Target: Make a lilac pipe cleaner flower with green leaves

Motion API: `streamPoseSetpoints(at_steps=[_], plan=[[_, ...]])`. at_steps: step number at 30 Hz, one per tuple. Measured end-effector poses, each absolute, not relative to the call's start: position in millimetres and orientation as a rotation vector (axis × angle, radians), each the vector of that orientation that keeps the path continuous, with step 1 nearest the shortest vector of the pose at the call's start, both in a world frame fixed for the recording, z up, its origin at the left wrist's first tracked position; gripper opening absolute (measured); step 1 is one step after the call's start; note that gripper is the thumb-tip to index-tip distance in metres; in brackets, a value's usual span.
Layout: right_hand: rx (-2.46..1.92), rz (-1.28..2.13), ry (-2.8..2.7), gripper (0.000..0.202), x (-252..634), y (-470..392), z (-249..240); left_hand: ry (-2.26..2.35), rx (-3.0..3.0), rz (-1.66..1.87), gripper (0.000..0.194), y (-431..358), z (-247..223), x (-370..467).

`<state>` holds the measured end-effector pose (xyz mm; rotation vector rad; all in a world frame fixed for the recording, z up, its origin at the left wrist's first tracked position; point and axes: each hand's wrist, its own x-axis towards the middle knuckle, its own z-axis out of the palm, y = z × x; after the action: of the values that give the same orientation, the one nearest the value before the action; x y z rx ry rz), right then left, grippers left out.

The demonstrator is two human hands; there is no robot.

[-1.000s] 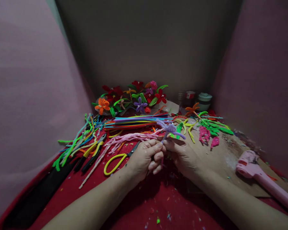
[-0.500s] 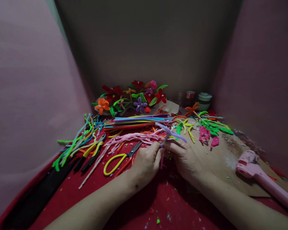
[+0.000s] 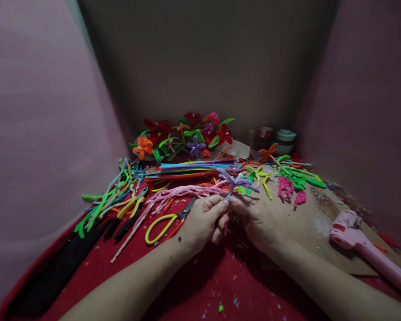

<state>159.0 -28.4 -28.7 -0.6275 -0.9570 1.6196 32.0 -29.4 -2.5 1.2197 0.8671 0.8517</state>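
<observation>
A purple pipe-cleaner flower stands up between my two hands, its petals spread above the fingertips and its stem running down between them. My left hand pinches the stem with thumb and forefinger. From the other side, my right hand pinches the same stem just under the petals. The lower end of the stem shows below my fingers; part of it is hidden. Beside my left hand lie yellow-and-orange-handled scissors, with a bundle of pale pink pipe cleaners behind.
Yellow-and-black pliers lie left, near green and blue pipe cleaners. Finished flowers stand at the back. On the right, a cardboard sheet carries green leaves, pink pieces and a pink glue gun.
The purple flower has turned a little, its petals now spread more openly. My left fingers have shifted on the stem, and the lower ones are more uncurled.
</observation>
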Motion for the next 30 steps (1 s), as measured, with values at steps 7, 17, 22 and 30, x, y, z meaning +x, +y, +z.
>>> streamPoseSetpoints(at_steps=[7,17,22,30], plan=[[-0.694,1.568,-0.863,0.022,161.1,-25.0,-29.1,0.601,0.900,0.766,0.017,-25.1,-5.5,27.0],[-0.666,1.561,-0.890,0.006,160.7,-24.9,-28.3,0.766,1.189,0.771,0.026,-27.2,-1.2,28.6],[-0.687,1.580,-0.867,0.014,160.9,-23.8,-32.6,1.056,1.658,0.846,0.027,-28.8,-5.9,29.8],[-0.679,1.558,-0.876,0.016,161.6,-22.6,-36.1,1.229,2.022,0.920,0.016,-28.9,-12.3,27.0]])
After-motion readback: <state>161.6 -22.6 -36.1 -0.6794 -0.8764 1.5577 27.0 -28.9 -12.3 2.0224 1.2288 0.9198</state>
